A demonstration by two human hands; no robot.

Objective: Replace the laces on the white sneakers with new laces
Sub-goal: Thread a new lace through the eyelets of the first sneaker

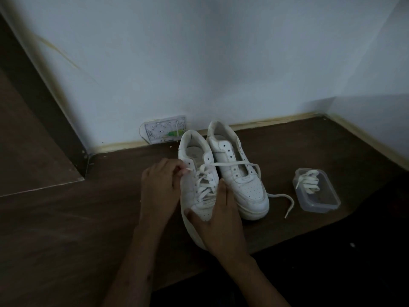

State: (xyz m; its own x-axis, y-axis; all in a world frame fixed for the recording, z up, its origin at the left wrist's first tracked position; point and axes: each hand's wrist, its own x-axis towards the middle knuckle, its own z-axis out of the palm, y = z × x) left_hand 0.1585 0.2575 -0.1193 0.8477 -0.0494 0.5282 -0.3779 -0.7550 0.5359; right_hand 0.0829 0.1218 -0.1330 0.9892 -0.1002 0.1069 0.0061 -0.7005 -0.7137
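Two white sneakers stand side by side on a dark wooden surface, toes toward me. The left sneaker (194,165) is partly laced with a white lace (204,185). My left hand (161,187) pinches the tip of that lace beside the upper eyelets. My right hand (221,220) grips the left sneaker's toe, thumb on the toe cap. The right sneaker (241,171) has bare eyelets; the lace's other end (285,199) drapes across it and trails onto the surface to the right.
A clear plastic container (317,191) holding a bundled white lace (308,180) sits to the right of the sneakers. A white wall socket plate (164,128) is low on the wall behind them. The wooden surface's front edge runs below my right wrist.
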